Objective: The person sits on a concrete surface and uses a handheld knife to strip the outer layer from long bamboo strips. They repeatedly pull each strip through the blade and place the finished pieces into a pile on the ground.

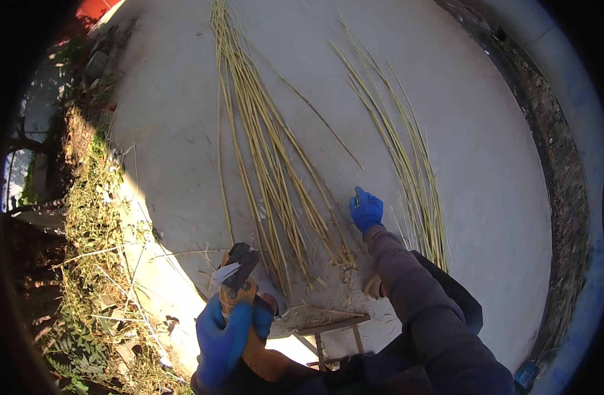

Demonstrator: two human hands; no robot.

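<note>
My left hand [224,342], in a blue glove, is closed around a tool with a curved yellow-brown wooden handle [261,355] and a dark metal head [241,263]. A pale, shiny piece [224,273] shows beside that head. My right hand [366,209], also gloved in blue, is stretched out over the floor with its fingers curled. What it holds, if anything, I cannot make out. It is between a large bundle of long yellowish stalks [269,145] on its left and a smaller, greener bundle of stalks [414,164] on its right.
The bundles lie on a grey concrete floor [486,145]. A single stalk [315,112] lies between them. Near my feet are scraps and a small wooden stool or frame [333,325]. Leafy plants [94,210] border the left, and a dark strip [558,151] runs along the right.
</note>
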